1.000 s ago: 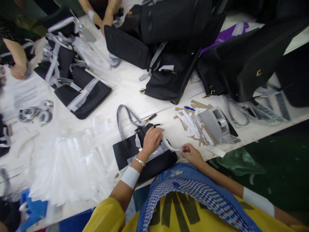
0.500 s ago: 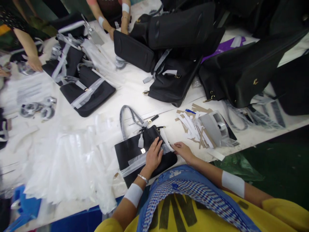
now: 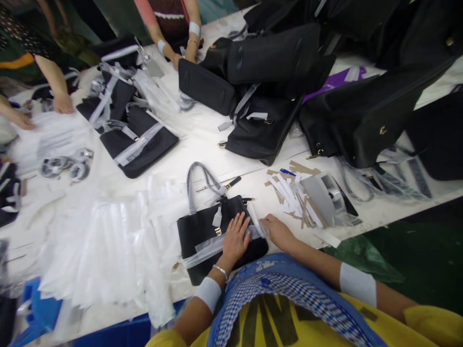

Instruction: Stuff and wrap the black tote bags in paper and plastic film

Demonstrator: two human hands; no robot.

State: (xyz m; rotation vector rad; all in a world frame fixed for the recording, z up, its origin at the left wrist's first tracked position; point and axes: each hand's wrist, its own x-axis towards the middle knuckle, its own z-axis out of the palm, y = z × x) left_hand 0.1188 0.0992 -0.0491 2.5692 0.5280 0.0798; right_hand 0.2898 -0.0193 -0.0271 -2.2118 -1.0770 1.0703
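Observation:
A small black handbag (image 3: 202, 231) with wrapped grey handles lies flat on the white table (image 3: 195, 140) just in front of me. A clear plastic strip (image 3: 206, 246) runs across its front. My left hand (image 3: 237, 238) lies flat on the bag with fingers stretched out, pressing the strip down. My right hand (image 3: 277, 231) rests at the bag's right edge, its fingers curled on the end of a white strip (image 3: 257, 222).
A tape dispenser (image 3: 325, 195) and a heap of paper strips (image 3: 291, 193) lie right of the bag. Clear plastic sleeves (image 3: 108, 241) cover the table's left. Large black bags (image 3: 361, 111) pile at the back. Other people's hands (image 3: 63, 102) work at the far left and top.
My left hand slid from the bag's top edge down onto its front and flattened. My right hand came in from the right to the bag's edge, bringing the white strip against the bag.

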